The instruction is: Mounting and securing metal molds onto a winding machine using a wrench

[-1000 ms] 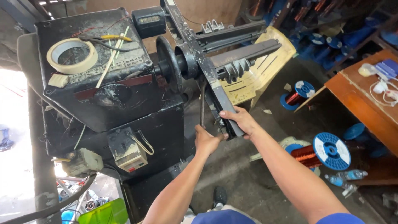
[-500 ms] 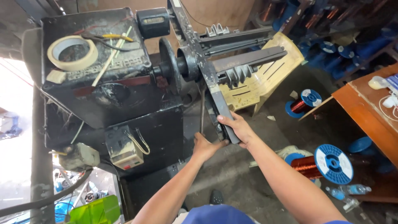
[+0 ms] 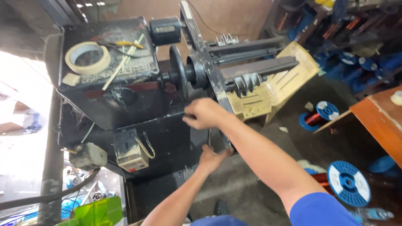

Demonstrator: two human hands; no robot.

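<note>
A long black metal bar (image 3: 200, 46) crosses the spindle of a black winding machine (image 3: 109, 96) and slants down to the right. My left hand (image 3: 211, 158) reaches up from below and grips the bar's lower end. My right hand (image 3: 204, 114) is higher, in front of the bar's middle just under the spindle hub (image 3: 194, 73), with its fingers curled toward the left. Whether it grips anything is hidden. A black disc (image 3: 178, 75) sits on the spindle left of the bar. Dark rails and a grey spiral part (image 3: 247, 83) stick out to the right.
A roll of masking tape (image 3: 88, 57) and thin sticks (image 3: 121, 62) lie on the machine's top. A cream switch box (image 3: 132, 150) hangs on its front. A pale yellow board (image 3: 280, 83) stands behind the rails. Blue spools of copper wire (image 3: 320, 114) (image 3: 347, 182) lie on the floor by a wooden table (image 3: 377, 121).
My right hand has left the bar's lower end and risen to its middle near the spindle. My left hand stays at the lower end. The camera has shifted closer.
</note>
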